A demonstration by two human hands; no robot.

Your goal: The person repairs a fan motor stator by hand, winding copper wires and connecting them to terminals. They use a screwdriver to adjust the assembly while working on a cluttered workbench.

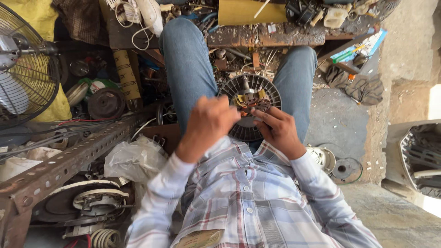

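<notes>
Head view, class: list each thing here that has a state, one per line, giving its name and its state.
Fan motor: held over the lap, shaft up, windings exposed.
Left hand: grip closed at the motor's centre.
Right hand: fingers on the motor's right side.
Pedestal fan: grille on; whether it runs cannot be told.
Plastic bag: crumpled.
Angle iron bar: rusty, lying slanted.

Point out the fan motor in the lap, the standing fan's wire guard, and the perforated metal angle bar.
fan motor (271, 94), head view, on its slotted round housing.
wire guard (25, 69), head view, on the grille wires.
angle bar (69, 158), head view, on its rusty perforated face.
</notes>
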